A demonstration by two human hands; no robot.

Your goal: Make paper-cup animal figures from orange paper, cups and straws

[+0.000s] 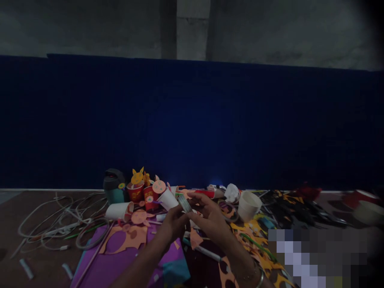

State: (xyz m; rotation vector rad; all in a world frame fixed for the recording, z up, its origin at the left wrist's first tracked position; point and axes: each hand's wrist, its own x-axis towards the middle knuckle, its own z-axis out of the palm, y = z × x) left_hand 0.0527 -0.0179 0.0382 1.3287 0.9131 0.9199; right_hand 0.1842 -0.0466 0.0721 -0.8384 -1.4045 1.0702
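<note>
My left hand [177, 222] and my right hand [207, 214] meet over the middle of the cluttered table. Between their fingers is a small pale, greenish striped object [185, 203], too dim to name surely. The fingers of both hands are closed around it. Just behind my left hand a white paper cup [168, 199] lies tilted. An orange paper piece [196, 239] lies beneath my right hand, and a white marker-like stick [207, 253] is close by. Purple paper [105, 267] spreads under my left forearm, with a cut orange sheet [132, 239] on it.
Red cups [135, 193] with paper animal faces stand at the back beside a dark teal container [115, 188]. Looped white cable [57, 216] covers the left side. A white cup [249, 206], crumpled tissue [232, 193] and yellow paper scraps [264, 256] are on the right.
</note>
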